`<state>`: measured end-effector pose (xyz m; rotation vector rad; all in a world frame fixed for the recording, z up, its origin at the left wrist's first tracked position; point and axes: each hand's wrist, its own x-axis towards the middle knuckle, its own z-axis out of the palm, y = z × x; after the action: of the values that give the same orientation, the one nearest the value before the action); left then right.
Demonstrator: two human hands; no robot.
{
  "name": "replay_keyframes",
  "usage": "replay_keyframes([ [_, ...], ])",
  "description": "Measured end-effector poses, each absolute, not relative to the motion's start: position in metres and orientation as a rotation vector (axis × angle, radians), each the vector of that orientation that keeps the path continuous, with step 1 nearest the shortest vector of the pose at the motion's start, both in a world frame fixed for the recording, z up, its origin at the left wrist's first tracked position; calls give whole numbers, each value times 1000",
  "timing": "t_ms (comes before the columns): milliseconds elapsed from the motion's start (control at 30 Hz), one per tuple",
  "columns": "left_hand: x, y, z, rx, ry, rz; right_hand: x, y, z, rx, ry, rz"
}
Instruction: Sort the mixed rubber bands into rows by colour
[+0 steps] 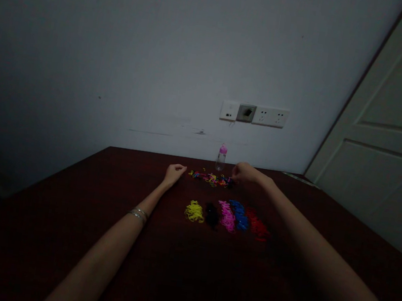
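A strip of mixed coloured rubber bands (213, 179) lies across the far part of the dark red table. At its left end rests my left hand (175, 172), fingers curled together, with nothing visible in them. My right hand (243, 172) is at the strip's right end, fingers bent down and pinched at the bands; what they hold is too small to make out. Nearer to me are sorted heaps: yellow rubber bands (194, 211), black rubber bands (212, 215), pink rubber bands (227, 217), blue rubber bands (239, 215) and red rubber bands (257, 224).
A small clear bottle with a pink top (221, 158) stands behind the mixed strip, close to my right hand. Behind the table (155, 263) rises a pale wall with sockets (270, 117). A white door (386, 132) is at the right. The light is dim.
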<state>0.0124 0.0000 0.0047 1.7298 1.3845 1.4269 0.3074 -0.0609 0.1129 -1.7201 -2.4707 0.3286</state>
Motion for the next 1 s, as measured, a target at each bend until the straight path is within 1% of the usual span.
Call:
replay_keyframes([
  [100, 29, -12, 21, 1863, 1281, 1301, 305, -58, 112, -1599, -2412, 426],
  [200, 55, -29, 37, 1994, 1096, 1086, 300, -57, 107, -1478, -2381, 544],
  [367, 93, -54, 41, 2041, 973, 851, 293, -57, 96, -1320, -2322, 689],
  [533, 107, -55, 30, 1864, 896, 850, 288, -59, 94, -1215, -2293, 755],
  [667, 105, -49, 27, 1865, 869, 866, 285, -64, 95, -1231, -2277, 767],
  [1000, 91, -52, 37, 1815, 998, 880, 293, -60, 83, -1322, -2287, 723],
])
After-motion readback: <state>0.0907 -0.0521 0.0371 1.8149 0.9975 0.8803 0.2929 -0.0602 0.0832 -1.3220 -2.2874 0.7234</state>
